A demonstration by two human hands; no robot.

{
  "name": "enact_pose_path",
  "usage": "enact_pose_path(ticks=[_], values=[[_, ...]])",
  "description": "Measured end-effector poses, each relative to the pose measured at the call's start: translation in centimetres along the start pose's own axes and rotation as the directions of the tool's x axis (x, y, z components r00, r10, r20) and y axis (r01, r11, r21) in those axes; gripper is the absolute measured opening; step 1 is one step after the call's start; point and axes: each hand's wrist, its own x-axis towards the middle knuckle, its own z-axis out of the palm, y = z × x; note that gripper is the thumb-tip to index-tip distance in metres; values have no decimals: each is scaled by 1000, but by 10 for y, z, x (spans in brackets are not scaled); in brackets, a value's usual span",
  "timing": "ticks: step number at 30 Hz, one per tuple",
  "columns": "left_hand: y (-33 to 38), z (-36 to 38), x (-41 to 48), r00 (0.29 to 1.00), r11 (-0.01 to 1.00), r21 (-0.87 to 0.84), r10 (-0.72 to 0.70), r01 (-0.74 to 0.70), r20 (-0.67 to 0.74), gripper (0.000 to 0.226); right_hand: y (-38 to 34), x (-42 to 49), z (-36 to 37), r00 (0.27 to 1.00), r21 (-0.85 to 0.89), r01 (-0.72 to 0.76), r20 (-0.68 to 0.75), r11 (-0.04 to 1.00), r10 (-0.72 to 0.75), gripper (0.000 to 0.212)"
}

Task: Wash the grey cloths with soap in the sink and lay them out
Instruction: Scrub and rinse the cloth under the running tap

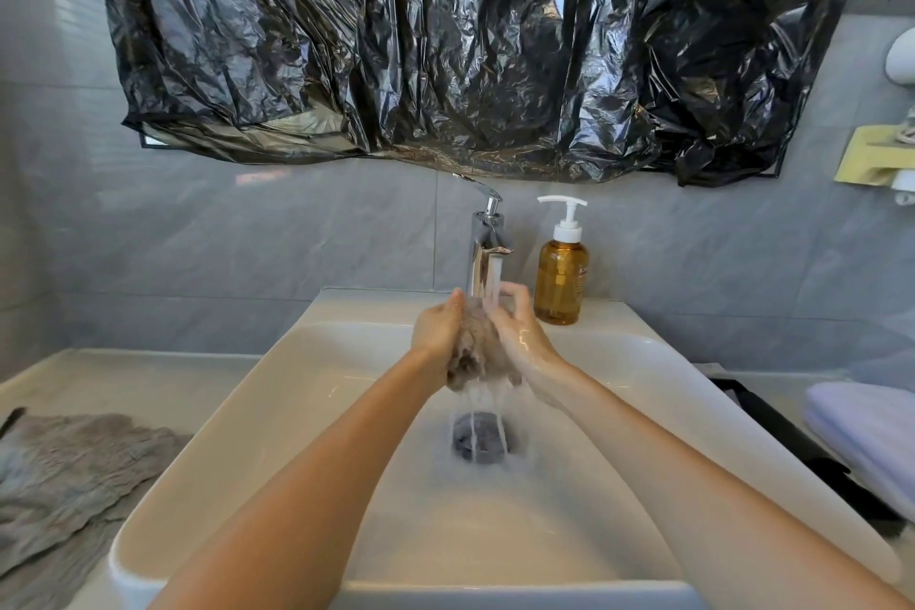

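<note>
Fingers of left hand [435,327] and right hand [520,337] grip one bunched cloth [475,357]; second cloth [64,471] well left; one soap bottle [559,282] just right.

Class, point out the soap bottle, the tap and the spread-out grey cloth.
soap bottle [561,285], head view, amber body.
tap [482,238], head view, chrome column.
spread-out grey cloth [74,466], head view, its middle.

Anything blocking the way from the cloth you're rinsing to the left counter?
Nothing visible beyond the sink rim. The left hand and right hand grip the wet cloth; another grey cloth lies on the counter's near part.
</note>
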Motion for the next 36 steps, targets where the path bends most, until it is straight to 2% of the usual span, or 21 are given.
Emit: enact_pose_path(ticks=[2,3,6,8,9,10,12,13,15,18,20,23,24,26,28,29,30,31,32,34,36], values=[[-1,-5,10,998,989,-141,-45,39,-37,47,-4,-3,0,996,226,-69,76,972,53,33],[-1,-7,14,997,982,-184,-57,48,-49,47,-6,-5,1,995,251,-61,93,966,38,38],[-1,-6,16,995,982,-164,-98,96,-5,55,-1,-4,15,996,44,85,39,995,-86,46],[1,-3,7,987,981,-109,-155,160,49,71,4,-3,26,990,-61,132,-41,989,-135,31],[2,0,3,987,985,-71,-154,157,49,68,5,-4,29,988,-97,127,-81,987,-135,21],[0,2,2,990,990,-31,-138,139,38,59,6,-4,29,984,-122,123,-111,985,-136,21],[-3,6,1,995,996,10,-91,91,28,42,5,-6,24,981,-112,111,-146,987,-127,25],[-5,8,3,998,998,16,-62,62,13,40,4,-7,22,978,-91,105,-170,990,-119,24],[-11,11,11,1000,999,52,13,-12,-23,45,3,-8,21,975,-49,94,-195,994,-102,26],[-13,10,7,996,982,175,75,-66,-45,48,3,-7,20,973,-138,77,-207,987,-104,26],[-9,8,0,996,973,219,82,-76,-18,47,1,-7,15,972,-135,57,-219,989,-86,34],[-3,12,-8,987,985,158,42,-68,158,53,6,3,5,967,-152,-7,-252,988,-32,41],[-1,13,-8,975,991,115,40,-66,217,59,8,7,1,962,-122,-53,-272,991,18,40],[5,12,-7,958,998,18,47,-54,285,65,11,15,-9,941,94,-156,-290,983,177,42],[8,10,-10,933,993,-53,118,-107,341,67,8,13,-23,912,397,-284,-169,873,374,44],[8,11,-11,917,987,-31,157,-156,368,68,5,12,-30,896,495,-334,-97,802,433,44],[6,12,-13,903,979,2,187,-204,388,67,2,9,-34,891,548,-362,-34,754,452,45],[3,14,-13,894,968,40,212,-247,395,63,-2,6,-36,901,553,-364,6,749,434,45],[0,16,-14,896,959,64,232,-275,379,57,-5,4,-34,919,504,-345,11,792,393,45],[-3,19,-12,920,955,77,250,-285,301,48,-9,1,-23,971,248,-210,-60,946,231,36],[-3,16,-9,946,954,111,253,-279,204,38,-6,-3,-5,998,33,-38,-49,999,40,30]])
